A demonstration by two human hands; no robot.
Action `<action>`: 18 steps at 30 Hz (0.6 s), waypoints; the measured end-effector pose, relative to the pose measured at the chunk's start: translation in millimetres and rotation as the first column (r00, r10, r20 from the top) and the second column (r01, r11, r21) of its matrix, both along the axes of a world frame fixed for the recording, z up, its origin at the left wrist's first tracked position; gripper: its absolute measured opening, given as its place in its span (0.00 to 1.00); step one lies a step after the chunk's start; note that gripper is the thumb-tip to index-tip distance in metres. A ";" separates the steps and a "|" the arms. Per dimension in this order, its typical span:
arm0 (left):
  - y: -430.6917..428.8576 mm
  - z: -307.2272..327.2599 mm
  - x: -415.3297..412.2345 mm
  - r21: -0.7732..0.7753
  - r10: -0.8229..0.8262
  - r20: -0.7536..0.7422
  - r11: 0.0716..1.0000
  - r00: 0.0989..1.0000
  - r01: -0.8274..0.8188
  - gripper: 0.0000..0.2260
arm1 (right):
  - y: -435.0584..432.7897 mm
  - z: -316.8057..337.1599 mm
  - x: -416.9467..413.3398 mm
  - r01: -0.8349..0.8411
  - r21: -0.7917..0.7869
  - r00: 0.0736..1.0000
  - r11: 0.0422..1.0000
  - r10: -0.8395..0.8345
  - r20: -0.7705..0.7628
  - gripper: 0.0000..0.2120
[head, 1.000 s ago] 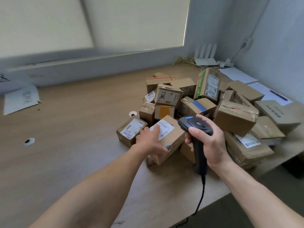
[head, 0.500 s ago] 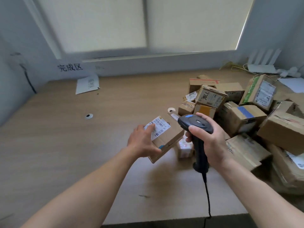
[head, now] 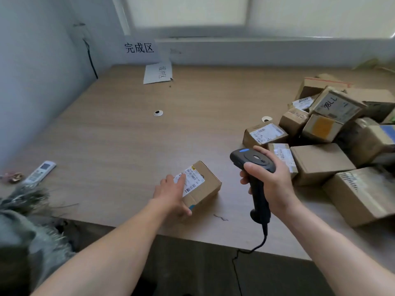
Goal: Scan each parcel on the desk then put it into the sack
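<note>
Head view. My left hand (head: 171, 193) holds the parcel (head: 203, 184), a small brown box. My fingers lie curled over its top, the forefinger across the white label (head: 191, 178), and my thumb is against the near side by a bit of blue tape. The parcel is over the desk (head: 128, 146) close to its near edge. I cannot tell whether it rests on the wood or hangs just above it.

My right hand (head: 271, 180) is to the right of that grip, apart from the parcel. It is wrapped tight round the handle of the black scanner (head: 254, 162), with the thumb on top behind the head. The scanner's head points left, toward the parcel and a little above it. Its cable (head: 256, 246) drops from the handle past the desk edge.

Beyond and right of my right hand the other parcels (head: 320, 161) lie heaped. The nearest of them is just behind my knuckles. One further back bears a handwritten number.

Left of my left hand and lower, off the desk edge, the frayed grey mouth of the sack (head: 27, 231) shows. It is blurred. A white remote (head: 40, 170) lies on the desk above it.

Far ahead of my left hand, a sheet (head: 158, 72) lies at the back of the desk. A sign (head: 139, 48) with three printed characters hangs on the wall over it. Between that and my grip is a round grommet (head: 158, 113) in the wood.
</note>
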State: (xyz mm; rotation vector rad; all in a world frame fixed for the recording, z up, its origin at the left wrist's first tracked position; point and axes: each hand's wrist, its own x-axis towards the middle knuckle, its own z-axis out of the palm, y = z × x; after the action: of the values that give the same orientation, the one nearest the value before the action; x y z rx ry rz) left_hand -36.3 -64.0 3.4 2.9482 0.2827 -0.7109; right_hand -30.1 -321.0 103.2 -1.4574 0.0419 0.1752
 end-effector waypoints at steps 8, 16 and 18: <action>1.8 6.9 10.6 -0.036 -0.084 0.173 0.995 0.981 0.091 0.42 | 25.6 1.4 -1.4 0.045 -0.003 0.999 0.999 -0.045 0.006 0.30; -38.3 8.0 2.0 -0.115 -0.373 0.040 0.920 0.927 0.375 0.29 | 42.0 8.7 -6.6 0.080 -0.015 0.996 0.997 -0.079 0.037 0.31; -41.4 10.2 -1.3 -0.116 -0.434 -0.031 0.896 0.901 0.428 0.30 | 44.1 8.6 -9.8 0.089 -0.018 0.995 0.996 -0.088 0.043 0.30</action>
State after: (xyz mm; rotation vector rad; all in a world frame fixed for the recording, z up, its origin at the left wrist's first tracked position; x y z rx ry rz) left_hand -37.7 -105.4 13.6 2.9112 -0.4119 -0.8243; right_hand -39.9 -276.9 111.8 -1.4760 0.0741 0.0721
